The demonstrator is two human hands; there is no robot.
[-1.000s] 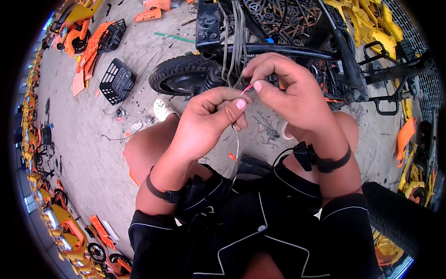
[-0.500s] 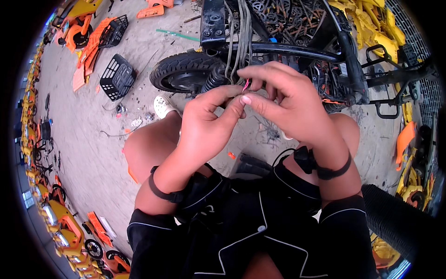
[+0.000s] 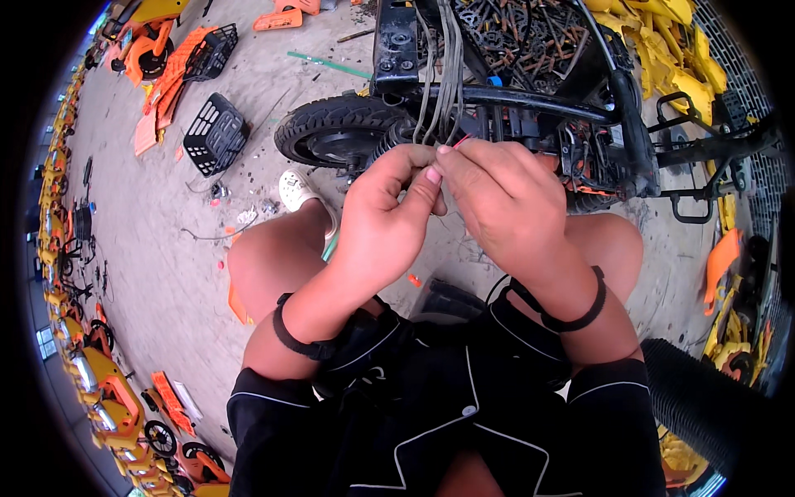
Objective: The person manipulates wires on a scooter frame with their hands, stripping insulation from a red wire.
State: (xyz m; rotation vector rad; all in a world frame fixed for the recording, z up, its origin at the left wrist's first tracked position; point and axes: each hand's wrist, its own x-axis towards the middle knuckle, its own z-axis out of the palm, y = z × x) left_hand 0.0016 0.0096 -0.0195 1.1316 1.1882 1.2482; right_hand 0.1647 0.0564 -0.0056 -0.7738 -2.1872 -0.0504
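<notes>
Pink wire [image 3: 464, 139], protruding above right hand [image 3: 515, 199]

A workshop or breaking yard for two-wheelers: concrete floor [image 3: 166, 290], stripped black vehicle frame [image 3: 538, 103], heaped metal parts [image 3: 517, 37], piled yellow body panels [image 3: 675, 70], yellow-and-orange bikes [image 3: 112, 398] lined up.

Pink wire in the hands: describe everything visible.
The pink wire is thin and bright, apparently plastic-coated. Only a short length shows, slanting up and rightward at the fingers of the right hand, which seem to pinch it. The left hand meets them there; whether it grips the wire is hidden, as are the wire's remaining length and any joint.
</notes>
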